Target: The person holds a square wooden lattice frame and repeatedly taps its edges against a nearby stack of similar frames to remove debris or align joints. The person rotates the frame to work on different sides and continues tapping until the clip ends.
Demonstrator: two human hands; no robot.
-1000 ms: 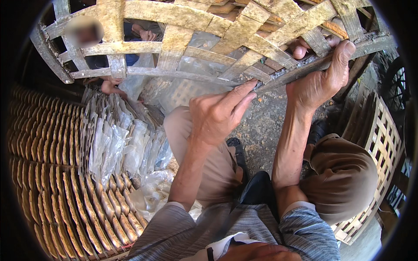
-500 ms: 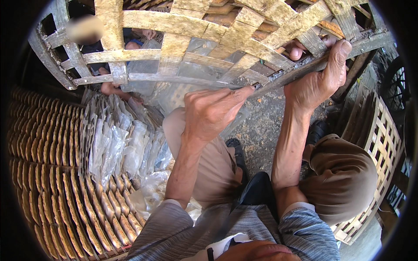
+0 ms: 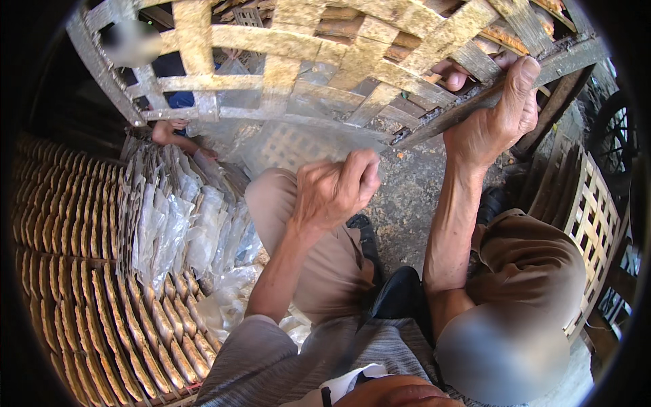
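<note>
A large woven bamboo tray (image 3: 278, 81) with a wooden rim stands tilted across the top of the view. My right hand (image 3: 491, 129) is clamped on its near rim toward the right, thumb on this side and fingertips showing through the gaps. Just below the rim, apart from it, my left hand (image 3: 332, 190) hovers above my knee with its fingers curled in and the thumb folded against them. Whatever those fingers may hold is hidden.
Rows of thin brown slabs (image 3: 61, 183) stand on edge at the left, beside a stack of sheets with clear plastic (image 3: 196, 217). More woven trays (image 3: 591, 217) lean at the right, near a spoked wheel (image 3: 616, 129). Another person's foot (image 3: 169, 133) shows beyond the tray.
My left hand has come away from the tray's rim, down toward me, with its fingers curled. My right hand keeps its hold; the tray has shifted slightly.
</note>
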